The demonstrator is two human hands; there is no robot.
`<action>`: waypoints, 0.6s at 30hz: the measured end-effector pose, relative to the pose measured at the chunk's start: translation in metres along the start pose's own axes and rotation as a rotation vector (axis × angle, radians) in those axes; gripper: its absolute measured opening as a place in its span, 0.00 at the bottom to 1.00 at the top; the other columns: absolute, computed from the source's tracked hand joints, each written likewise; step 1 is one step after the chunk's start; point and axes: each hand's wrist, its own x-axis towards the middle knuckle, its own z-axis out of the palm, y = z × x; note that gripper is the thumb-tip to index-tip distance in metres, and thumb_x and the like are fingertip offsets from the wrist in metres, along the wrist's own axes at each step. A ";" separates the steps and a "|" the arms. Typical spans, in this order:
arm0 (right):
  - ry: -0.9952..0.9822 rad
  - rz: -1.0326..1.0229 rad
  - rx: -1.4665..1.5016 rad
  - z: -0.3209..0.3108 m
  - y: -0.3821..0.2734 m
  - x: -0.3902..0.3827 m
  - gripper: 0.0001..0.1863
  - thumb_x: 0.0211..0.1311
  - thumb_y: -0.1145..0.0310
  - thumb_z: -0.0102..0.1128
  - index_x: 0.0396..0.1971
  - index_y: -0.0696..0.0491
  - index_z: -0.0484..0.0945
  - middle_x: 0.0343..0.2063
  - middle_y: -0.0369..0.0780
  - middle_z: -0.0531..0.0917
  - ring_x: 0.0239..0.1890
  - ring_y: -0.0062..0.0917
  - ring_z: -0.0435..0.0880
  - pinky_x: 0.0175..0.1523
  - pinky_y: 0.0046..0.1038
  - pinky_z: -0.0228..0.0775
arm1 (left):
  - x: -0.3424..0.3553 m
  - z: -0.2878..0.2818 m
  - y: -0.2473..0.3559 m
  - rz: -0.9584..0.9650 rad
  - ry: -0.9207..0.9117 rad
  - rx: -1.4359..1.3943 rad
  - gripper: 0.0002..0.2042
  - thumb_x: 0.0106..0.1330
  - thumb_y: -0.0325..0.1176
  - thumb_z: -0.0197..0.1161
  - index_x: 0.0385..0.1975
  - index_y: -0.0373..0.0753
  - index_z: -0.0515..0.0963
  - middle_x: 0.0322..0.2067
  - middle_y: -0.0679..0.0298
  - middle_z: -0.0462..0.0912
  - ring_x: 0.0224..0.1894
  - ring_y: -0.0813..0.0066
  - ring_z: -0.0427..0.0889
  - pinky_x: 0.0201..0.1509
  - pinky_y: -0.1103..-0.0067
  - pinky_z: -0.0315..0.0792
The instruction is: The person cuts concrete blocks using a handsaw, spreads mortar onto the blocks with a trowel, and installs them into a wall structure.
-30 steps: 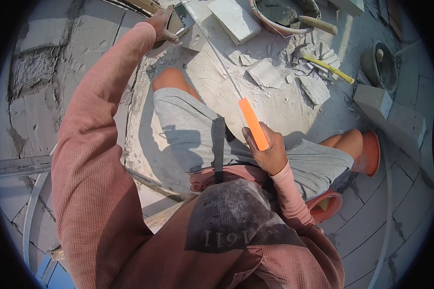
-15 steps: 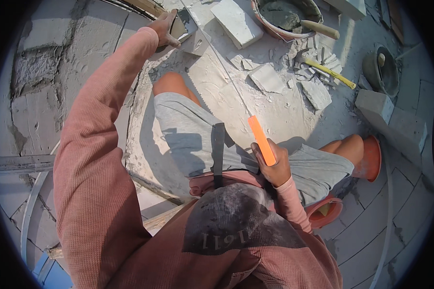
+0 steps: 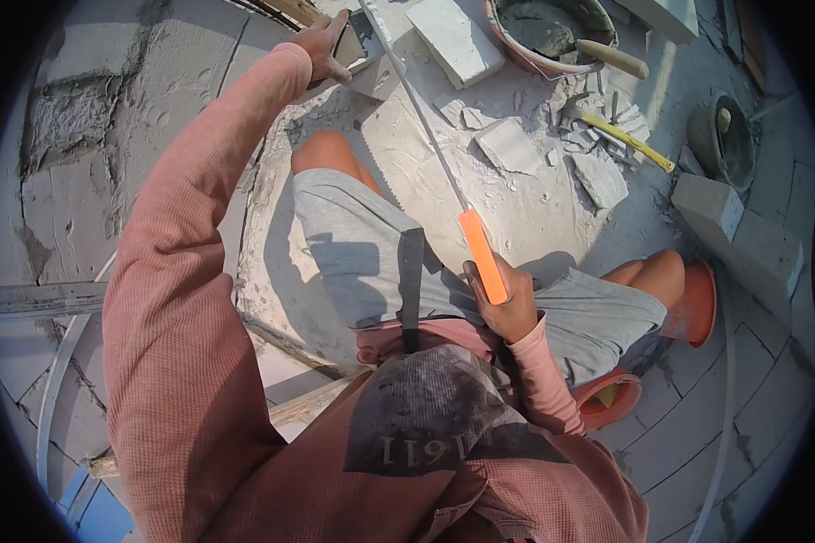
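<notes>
My left hand (image 3: 326, 56) is at the top, fingers wrapped over the edge of a block (image 3: 364, 52) that lies in shadow and partly behind the hand. My right hand (image 3: 507, 306) holds the orange handle (image 3: 480, 250) of a hand saw in front of my lap. The saw's long narrow blade (image 3: 426, 127) runs up and away to the block by my left hand; whether its teeth touch the block I cannot tell. A white block (image 3: 453, 41) lies just right of the blade's far part.
A bucket of grey mix (image 3: 543, 23) with a trowel handle (image 3: 611, 56), broken white pieces (image 3: 598, 176), a yellow-handled hammer (image 3: 638, 143), a grey bucket (image 3: 724, 158) and pale blocks (image 3: 706, 204) sit ahead and right. Orange containers (image 3: 697, 303) are beside my legs.
The saw handle was drawn back toward me and rightward, then shifted slightly up and left again. My left hand stays on the block; the whole view shifted slightly.
</notes>
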 end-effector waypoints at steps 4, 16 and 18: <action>0.041 -0.085 -0.029 0.014 -0.001 0.112 0.15 0.65 0.62 0.66 0.32 0.61 0.77 0.19 0.47 0.76 0.19 0.30 0.65 0.29 0.32 0.66 | 0.017 0.009 0.003 0.029 0.036 0.013 0.64 0.40 0.44 0.82 0.75 0.33 0.43 0.68 0.46 0.61 0.68 0.48 0.65 0.72 0.71 0.62; 0.024 -0.024 0.040 0.003 0.010 0.026 0.08 0.64 0.71 0.65 0.37 0.60 0.81 0.21 0.41 0.81 0.22 0.23 0.78 0.34 0.25 0.71 | 0.003 0.004 -0.007 0.046 0.015 0.006 0.63 0.40 0.46 0.82 0.74 0.30 0.45 0.66 0.45 0.61 0.68 0.47 0.65 0.72 0.70 0.62; 0.040 -0.082 0.000 0.009 0.009 0.101 0.14 0.66 0.63 0.65 0.32 0.61 0.77 0.17 0.44 0.75 0.20 0.25 0.65 0.29 0.29 0.65 | 0.020 0.004 -0.001 0.066 0.039 -0.039 0.63 0.40 0.46 0.82 0.73 0.30 0.46 0.66 0.44 0.62 0.68 0.47 0.65 0.72 0.70 0.62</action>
